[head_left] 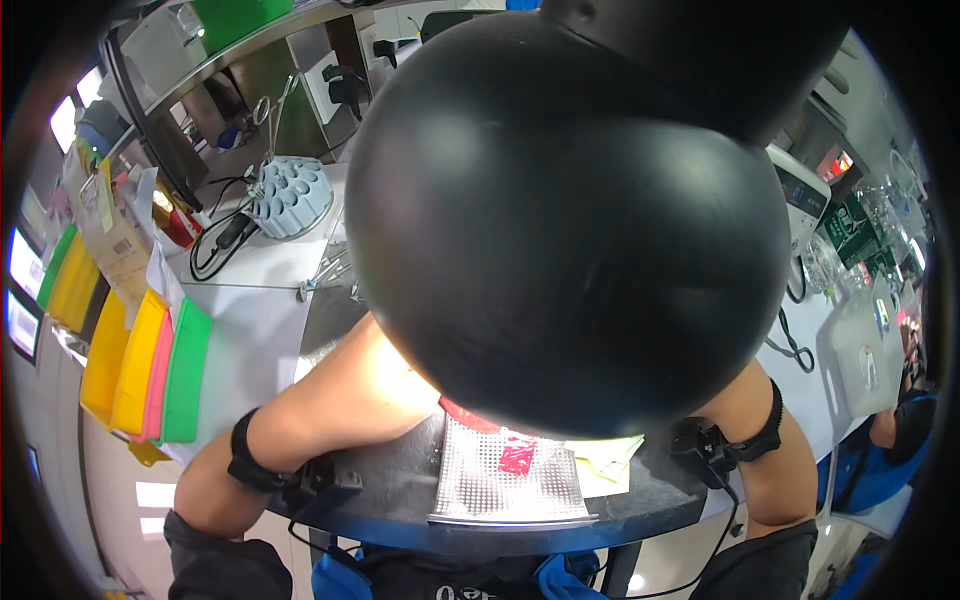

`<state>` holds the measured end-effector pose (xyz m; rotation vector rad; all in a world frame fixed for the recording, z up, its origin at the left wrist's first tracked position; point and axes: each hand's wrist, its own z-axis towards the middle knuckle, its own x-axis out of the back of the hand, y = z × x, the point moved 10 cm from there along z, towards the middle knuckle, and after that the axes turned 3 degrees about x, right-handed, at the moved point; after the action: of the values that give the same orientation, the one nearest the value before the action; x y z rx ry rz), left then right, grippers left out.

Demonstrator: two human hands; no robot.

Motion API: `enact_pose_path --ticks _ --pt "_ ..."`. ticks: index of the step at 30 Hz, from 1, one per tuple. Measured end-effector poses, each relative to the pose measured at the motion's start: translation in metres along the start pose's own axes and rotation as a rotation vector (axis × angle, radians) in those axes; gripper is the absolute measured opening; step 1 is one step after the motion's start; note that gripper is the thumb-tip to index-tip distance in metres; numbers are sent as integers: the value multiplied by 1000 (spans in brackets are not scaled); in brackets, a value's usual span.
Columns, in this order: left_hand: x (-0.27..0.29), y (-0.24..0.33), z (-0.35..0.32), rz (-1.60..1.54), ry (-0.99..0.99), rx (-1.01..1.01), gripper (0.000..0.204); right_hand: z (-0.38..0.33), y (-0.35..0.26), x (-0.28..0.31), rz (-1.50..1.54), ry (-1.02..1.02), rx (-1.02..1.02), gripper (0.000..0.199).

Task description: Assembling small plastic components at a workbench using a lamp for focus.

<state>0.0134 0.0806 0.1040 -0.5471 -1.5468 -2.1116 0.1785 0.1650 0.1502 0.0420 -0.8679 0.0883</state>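
Observation:
A large black rounded housing (570, 230) fills the middle of the head view and covers the space in front of me. My left hand (405, 393) goes in under its lower left side, brightly lit, with the fingers hidden. On the other side, my right hand (722, 402) disappears behind the lower right edge, so its fingers do not show either. Between my arms lies a perforated metal plate (470, 485) with a small shiny red piece (516, 456) on it. Another red strip (465, 413) shows beside my left hand. Whatever either hand holds is out of sight.
Yellow-green paper (612, 460) lies right of the plate on the dark work surface. Left stand a grey-blue rack (290, 197) with holes, metal tools (330, 272), and yellow, pink and green bins (185, 370). A translucent box (855, 350) and another person's blue clothing (880, 465) are right.

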Motion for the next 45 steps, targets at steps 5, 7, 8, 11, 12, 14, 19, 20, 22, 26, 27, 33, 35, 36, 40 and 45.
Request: enact_pose_path --ticks 5,7,8,11,12,14,19,20,22,26,27,33,35,36,40,45 --pt "-19 -18 26 -126 -18 -106 34 -13 6 -21 -9 -151 -77 20" --pt "-16 -5 30 -45 1 -108 34 -14 3 -14 23 -46 -47 20" --pt "-7 4 25 26 23 -99 35 -10 1 -14 34 -29 -30 20" --pt "8 27 17 154 63 -118 36 -11 -1 -14 -46 -149 -36 25" --pt "7 33 18 134 63 -132 37 -12 -2 -12 -61 -164 -53 25" --pt "4 26 13 73 69 -122 44 -12 -2 -18 -67 -79 -24 31" --pt "-16 1 19 64 47 -187 48 -5 -5 -10 156 94 10 38" --pt "-15 3 20 29 58 -200 48 -5 -6 -11 159 109 17 38" --pt "-15 -2 20 -17 81 -219 48 -1 -9 -16 171 123 27 39" --pt "-10 -9 16 -44 128 -210 47 19 -2 -16 397 103 -151 42" --pt "-4 4 13 -45 143 -225 47 27 -11 -3 400 107 -151 42" --pt "-27 -19 20 -145 115 -224 46 14 -11 2 382 70 -226 43" --pt "-28 -19 23 -151 78 -194 45 13 -9 4 390 67 -252 44" --pt "-34 -19 27 -162 37 -171 44 7 -8 7 389 59 -260 44" --pt "26 3 -16 156 214 -140 45 34 -4 -35 636 95 -148 45" --pt "-21 0 3 231 68 -178 21 -7 15 -6 563 -1 -391 46"
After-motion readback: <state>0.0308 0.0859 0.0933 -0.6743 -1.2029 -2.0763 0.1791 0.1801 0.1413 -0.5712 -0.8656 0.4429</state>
